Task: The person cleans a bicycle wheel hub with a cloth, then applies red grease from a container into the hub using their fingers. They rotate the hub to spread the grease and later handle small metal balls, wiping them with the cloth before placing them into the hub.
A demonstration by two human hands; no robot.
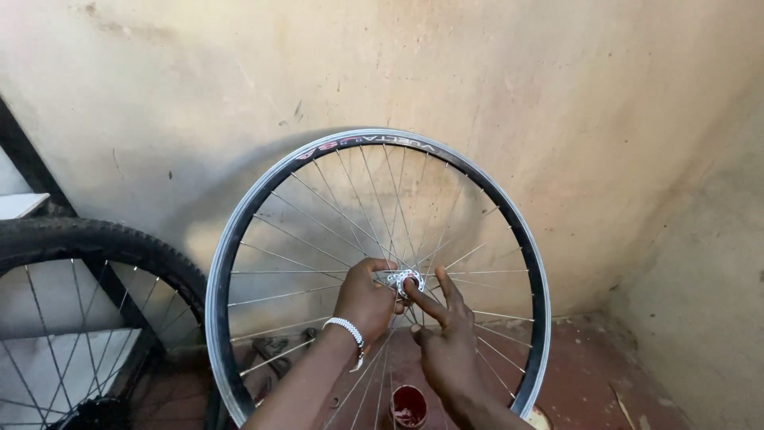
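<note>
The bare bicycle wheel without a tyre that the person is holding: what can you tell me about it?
The bare silver-rimmed bicycle wheel stands upright before a stained plaster wall, with no tyre on its metal rim. Thin steel spokes run from the rim to a shiny metal hub at the centre. The left hand grips the hub from the side; the right hand presses a finger on it. Its lower edge is out of view.

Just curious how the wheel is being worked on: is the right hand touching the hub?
Touching. The head view shows the right hand's index fingertip pressed on the silver hub of the bare wheel.
</note>
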